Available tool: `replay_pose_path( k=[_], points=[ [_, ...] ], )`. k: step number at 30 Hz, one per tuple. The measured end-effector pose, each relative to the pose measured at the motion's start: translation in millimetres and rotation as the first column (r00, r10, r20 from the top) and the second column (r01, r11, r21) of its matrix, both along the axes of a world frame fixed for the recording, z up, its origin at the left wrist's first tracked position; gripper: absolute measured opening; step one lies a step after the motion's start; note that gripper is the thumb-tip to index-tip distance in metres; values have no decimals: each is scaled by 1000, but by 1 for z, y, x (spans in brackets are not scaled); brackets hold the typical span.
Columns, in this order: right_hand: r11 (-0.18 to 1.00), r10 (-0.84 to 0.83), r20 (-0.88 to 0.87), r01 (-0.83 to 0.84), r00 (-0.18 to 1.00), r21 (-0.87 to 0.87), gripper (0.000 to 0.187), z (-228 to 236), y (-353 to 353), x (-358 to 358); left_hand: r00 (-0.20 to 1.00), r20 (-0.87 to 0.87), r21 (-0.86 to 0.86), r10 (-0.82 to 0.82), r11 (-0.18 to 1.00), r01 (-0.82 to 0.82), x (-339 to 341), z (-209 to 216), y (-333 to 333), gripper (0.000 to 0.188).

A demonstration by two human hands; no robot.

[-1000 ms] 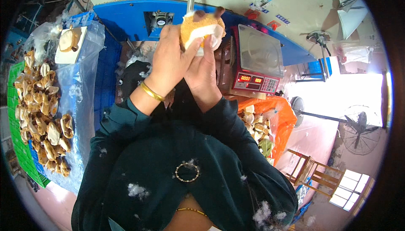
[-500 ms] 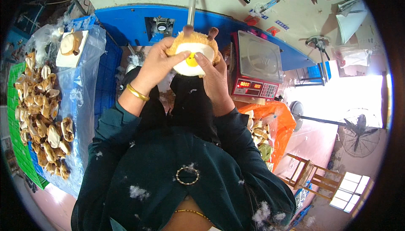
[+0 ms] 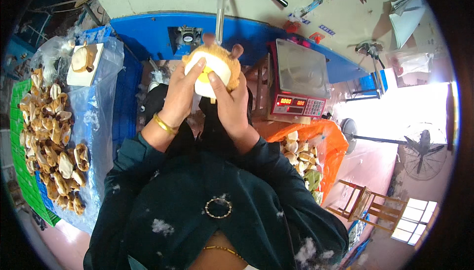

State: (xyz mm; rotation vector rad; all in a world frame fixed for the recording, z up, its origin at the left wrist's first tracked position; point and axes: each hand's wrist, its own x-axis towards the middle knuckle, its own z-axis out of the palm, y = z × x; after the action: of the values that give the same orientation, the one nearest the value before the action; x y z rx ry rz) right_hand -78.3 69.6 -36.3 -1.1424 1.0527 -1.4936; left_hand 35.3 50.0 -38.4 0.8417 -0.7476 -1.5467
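- left hand, right hand: are clasping tan plush toy near the metal tube
- red scale: is standing at person's right
- orange bag: is bulging below it
- plush heap: is lying left

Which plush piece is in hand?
The yellow-centred plush, held by the left hand and right hand; another plush lies on the white board, many more in the left heap.

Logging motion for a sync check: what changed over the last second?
Plush piece moved left and toward the wearer; its pale front, more covered by fingers before, now shows better. Left hand and right hand kept hold. Scale and plush pile stayed put.
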Motion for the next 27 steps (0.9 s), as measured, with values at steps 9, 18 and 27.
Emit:
replay_pose_path(
  k=[9, 18, 27],
  points=[
    [1000, -12, 190, 7, 982, 26, 28, 13, -60, 12, 994, 96, -25, 56, 998, -54, -2, 17, -70, 47],
    [997, 76, 272, -80, 959, 5, 27, 16, -63, 14, 990, 136, -12, 38, 999, -36, 7, 6, -75, 56],
    [989, 112, -58, -105, 992, 106, 39, 22, -40, 4, 712, 674, -181, 197, 979, -99, 23, 1, -42, 39]
  ],
)
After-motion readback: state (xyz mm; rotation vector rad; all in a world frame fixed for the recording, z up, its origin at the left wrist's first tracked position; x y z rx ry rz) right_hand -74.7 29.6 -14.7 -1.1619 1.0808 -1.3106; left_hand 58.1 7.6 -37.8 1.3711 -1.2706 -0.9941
